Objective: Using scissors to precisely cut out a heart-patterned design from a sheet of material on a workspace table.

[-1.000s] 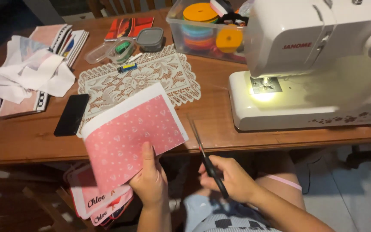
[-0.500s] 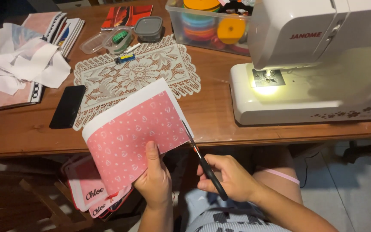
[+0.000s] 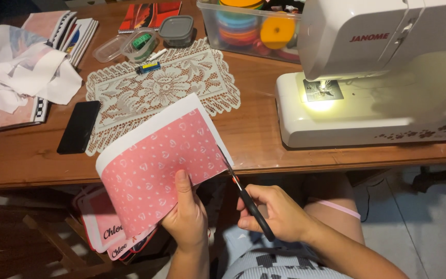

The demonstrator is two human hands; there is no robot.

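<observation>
My left hand (image 3: 188,217) pinches a folded piece of pink fabric (image 3: 158,165) with small white hearts and a white border, thumb on top, held tilted over the table's front edge. My right hand (image 3: 277,213) grips black-handled scissors (image 3: 246,199). Their blade tips touch the fabric's right edge, near its lower right corner. More pink pieces with dark lettering (image 3: 104,227) hang below the held fabric, partly hidden by it.
A white sewing machine (image 3: 378,72) with its lamp lit stands at the right on the wooden table (image 3: 254,134). A lace doily (image 3: 161,88), a black phone (image 3: 78,126), white cloth scraps (image 3: 21,77), small containers (image 3: 145,41) and a clear bin of ribbon spools (image 3: 249,26) lie behind.
The scissors moved up and left until their tips met the fabric's right edge. The pink fabric shifted slightly right and nearer the blades.
</observation>
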